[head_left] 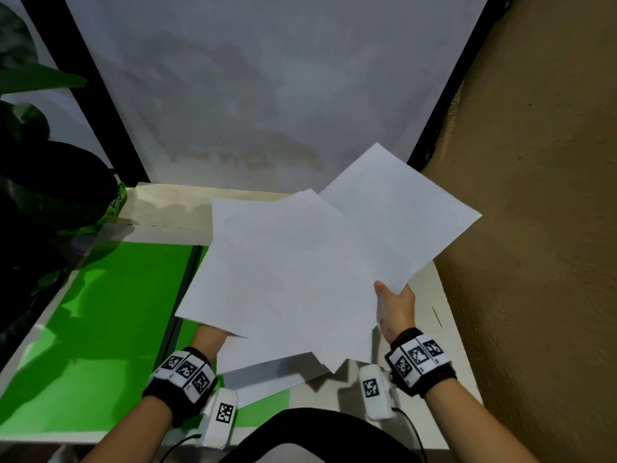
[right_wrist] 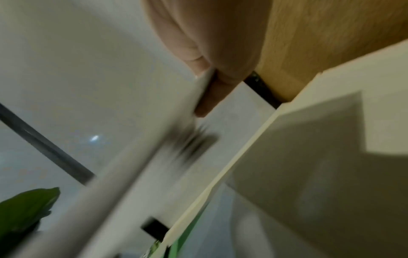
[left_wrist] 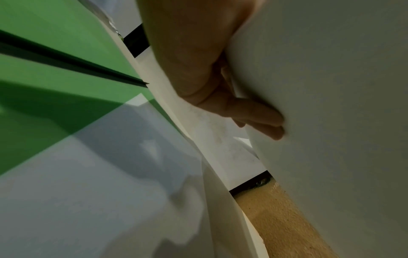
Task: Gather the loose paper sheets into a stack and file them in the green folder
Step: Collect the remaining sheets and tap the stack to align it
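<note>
The paper sheets [head_left: 300,262] are up off the counter [head_left: 160,208], fanned and skewed, held between both hands above the right half of the open green folder [head_left: 100,329]; one more sheet [head_left: 267,379] lies flat on the folder w/ its near corner poking out below the held bunch. Right hand [head_left: 395,312] pinches the near-right edge, thumb on top, fingers [right_wrist: 212,90] curled under. Left hand [head_left: 210,337] is mostly hidden beneath the near-left corner; the wrist view shows its fingers [left_wrist: 260,117] lying fairly straight against the underside, so it looks like support more than a grip, though the thumb isn't visible, so can't be sure. To do this step well: loosen the pinch a touch, tip the bunch upright & tap the near edge on the counter so the sheets slide square, w/ the left palm as a stop on the side. Keep it low, since fanned sheets slip out easily. Pick up the flat sheet too before filing. Plant [head_left: 40,195] at far left is well clear.
</note>
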The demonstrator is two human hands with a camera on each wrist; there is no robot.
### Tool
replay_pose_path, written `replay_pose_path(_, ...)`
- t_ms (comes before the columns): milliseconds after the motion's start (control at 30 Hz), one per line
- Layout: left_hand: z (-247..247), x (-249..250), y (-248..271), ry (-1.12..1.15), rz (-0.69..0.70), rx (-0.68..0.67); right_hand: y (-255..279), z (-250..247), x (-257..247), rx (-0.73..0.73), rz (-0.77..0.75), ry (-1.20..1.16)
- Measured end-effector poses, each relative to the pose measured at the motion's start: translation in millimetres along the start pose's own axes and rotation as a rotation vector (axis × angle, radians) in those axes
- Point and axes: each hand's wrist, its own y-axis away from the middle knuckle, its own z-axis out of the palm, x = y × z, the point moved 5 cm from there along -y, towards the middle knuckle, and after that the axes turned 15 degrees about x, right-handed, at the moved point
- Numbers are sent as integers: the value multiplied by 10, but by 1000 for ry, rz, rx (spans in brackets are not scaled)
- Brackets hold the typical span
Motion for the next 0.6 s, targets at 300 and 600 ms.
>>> replay_pose_path(300, 23, 447, 285, 331, 123, 147, 128, 128, -43, 85, 103, -86)
replay_pose_path(600, 208, 438, 328, 129, 145, 18, 168, 233, 59, 55, 8, 14)
